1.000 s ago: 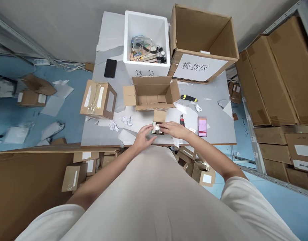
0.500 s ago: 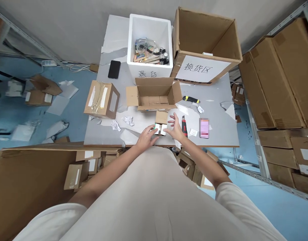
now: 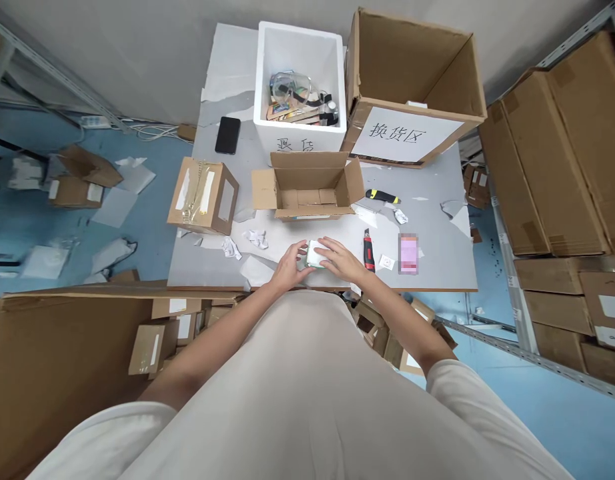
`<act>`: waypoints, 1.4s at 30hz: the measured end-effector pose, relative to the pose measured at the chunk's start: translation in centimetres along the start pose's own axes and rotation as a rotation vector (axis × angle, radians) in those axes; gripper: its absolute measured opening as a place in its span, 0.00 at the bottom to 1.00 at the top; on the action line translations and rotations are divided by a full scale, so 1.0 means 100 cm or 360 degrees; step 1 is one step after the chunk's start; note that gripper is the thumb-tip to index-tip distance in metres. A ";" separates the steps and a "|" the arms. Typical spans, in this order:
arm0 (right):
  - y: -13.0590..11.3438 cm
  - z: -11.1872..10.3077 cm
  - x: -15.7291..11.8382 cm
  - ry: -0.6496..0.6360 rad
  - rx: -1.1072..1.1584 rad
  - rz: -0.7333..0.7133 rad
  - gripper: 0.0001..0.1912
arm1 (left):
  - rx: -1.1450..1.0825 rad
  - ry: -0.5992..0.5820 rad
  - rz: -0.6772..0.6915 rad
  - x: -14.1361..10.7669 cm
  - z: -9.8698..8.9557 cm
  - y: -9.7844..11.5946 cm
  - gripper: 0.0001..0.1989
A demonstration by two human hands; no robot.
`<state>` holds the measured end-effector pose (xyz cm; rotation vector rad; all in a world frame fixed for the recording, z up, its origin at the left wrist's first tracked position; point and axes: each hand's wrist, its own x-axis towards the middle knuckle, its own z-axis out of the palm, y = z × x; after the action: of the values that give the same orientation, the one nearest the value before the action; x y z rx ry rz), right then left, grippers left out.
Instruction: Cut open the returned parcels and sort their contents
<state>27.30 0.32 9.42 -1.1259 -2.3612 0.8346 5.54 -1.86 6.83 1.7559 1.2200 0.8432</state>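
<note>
A small white box (image 3: 315,253) with green at its edge is between my hands at the table's front edge, its top closed. My left hand (image 3: 289,265) grips it from the left, thumb and fingers at its side. My right hand (image 3: 341,259) holds the right side, fingers laid over the top. Behind it stands an open cardboard box (image 3: 307,200) with its flaps folded out. A red and black utility knife (image 3: 369,251) lies just right of my right hand, and a yellow and black utility knife (image 3: 382,197) farther back.
A white foam box (image 3: 300,139) with goggles and other items and a large cardboard box (image 3: 407,137) stand at the back. At the left are a taped carton (image 3: 200,197) and a black phone (image 3: 228,135). Crumpled paper (image 3: 257,239) and a pink-screened phone (image 3: 408,254) lie on the table (image 3: 437,267).
The small box's raised flap has been folded down, and its white top now shows. My right hand has moved left and closed onto the box.
</note>
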 end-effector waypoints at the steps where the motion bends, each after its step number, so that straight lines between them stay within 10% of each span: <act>1: 0.001 0.002 0.000 0.0012 -0.0051 0.0023 0.20 | 0.0011 -0.0041 0.0020 0.000 -0.001 0.000 0.38; 24: -0.007 0.002 -0.006 -0.0174 -0.0233 -0.0142 0.23 | 0.0109 -0.0306 0.0086 0.011 -0.015 0.003 0.34; 32: -0.019 -0.006 0.012 -0.0343 -0.0291 0.0157 0.14 | 0.0294 -0.0539 0.0180 0.027 -0.040 0.022 0.47; 36: -0.027 -0.071 0.023 -0.0259 -0.0180 0.0074 0.12 | 0.0376 -0.0329 0.0357 0.042 -0.060 0.022 0.43; 42: -0.024 -0.284 0.027 0.0733 -0.0288 0.0129 0.22 | 0.0961 0.0462 0.0173 0.072 -0.066 0.010 0.20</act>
<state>40.56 11.06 32.45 -1.3279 -2.0424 0.3379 2.47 6.39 11.14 2.2463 1.7132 0.8707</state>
